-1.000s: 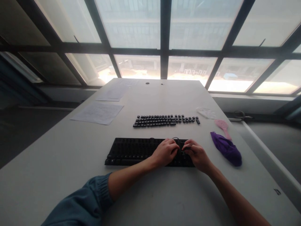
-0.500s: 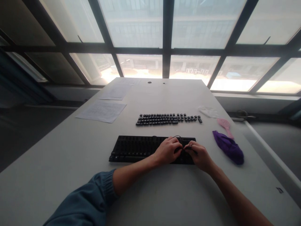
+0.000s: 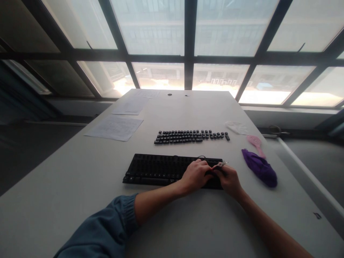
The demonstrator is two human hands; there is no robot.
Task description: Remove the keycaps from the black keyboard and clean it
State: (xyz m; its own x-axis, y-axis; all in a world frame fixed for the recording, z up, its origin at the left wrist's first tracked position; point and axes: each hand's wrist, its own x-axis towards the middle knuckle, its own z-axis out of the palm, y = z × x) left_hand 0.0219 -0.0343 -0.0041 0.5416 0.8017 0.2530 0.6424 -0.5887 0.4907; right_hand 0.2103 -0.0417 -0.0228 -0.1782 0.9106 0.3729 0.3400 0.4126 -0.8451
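Note:
A black keyboard (image 3: 156,168) lies on the white table, most of its keycaps gone from the main area while a row along the front edge is in place. Over its right end, my left hand (image 3: 195,172) has its fingers curled in and brought together with those of my right hand (image 3: 228,178). Both hands are closed at the fingertips, and what they pinch is hidden. A small shiny bit shows at the right hand's fingers, too small to name. Beyond the keyboard, loose black keycaps (image 3: 178,137) stand in rows.
Paper sheets (image 3: 115,127) lie at the left. On the right are a clear plastic bag (image 3: 236,127), a pink hairbrush (image 3: 256,142) and a purple cloth pouch (image 3: 260,168). A small dark item (image 3: 317,215) lies near the right table edge. Windows stand behind the table.
My left hand has shifted slightly right, closer against my right hand. The right hand has turned a little, and the shiny bit at its fingers shows more clearly.

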